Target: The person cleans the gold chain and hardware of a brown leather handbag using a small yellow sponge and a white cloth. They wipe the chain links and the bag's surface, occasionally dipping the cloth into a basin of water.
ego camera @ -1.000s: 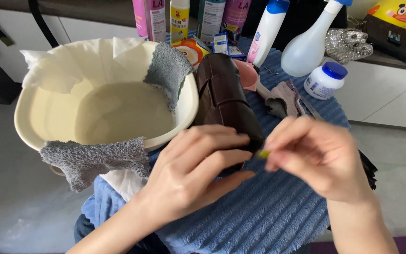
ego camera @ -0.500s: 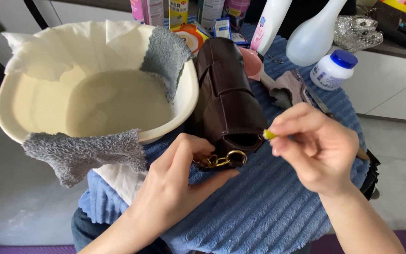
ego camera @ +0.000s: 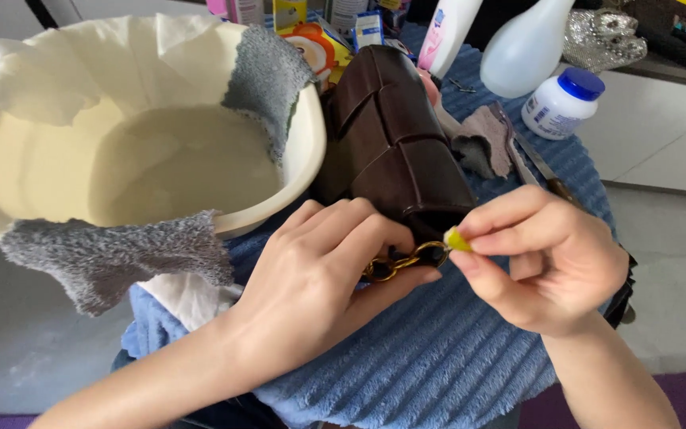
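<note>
Right now I'm working on the metal hardware of the dark brown woven leather bag (ego camera: 395, 135), which lies on the blue ribbed towel (ego camera: 438, 357) just beyond both of my hands. My left hand (ego camera: 319, 294) is curled closed around the gold chain link (ego camera: 395, 264) at the near end of the bag, fingers above and thumb below, keeping it from swinging. My right hand (ego camera: 541, 262) is pinched shut on a small yellow-green tip (ego camera: 457, 239), thumb and forefinger tight on it, and that tip touches the ring where the chain meets the leather. What the tip belongs to I cannot tell; most of it is hidden in my grip.

I judge the step in hand to be rubbing or dabbing that ring clean. The next move, I think, calls for small, steady strokes around the ring while my left hand turns the chain to show a fresh side, and for keeping the tip off the leather.

To the left of my left hand sits the cream basin (ego camera: 311, 151) with cloudy water, a grey cloth (ego camera: 113, 254) draped over its near rim and a white cloth (ego camera: 65, 63) over its far side. Beyond my right hand stand a small white jar with a blue lid (ego camera: 561, 103) and a clear plastic bottle (ego camera: 526, 48).
</note>
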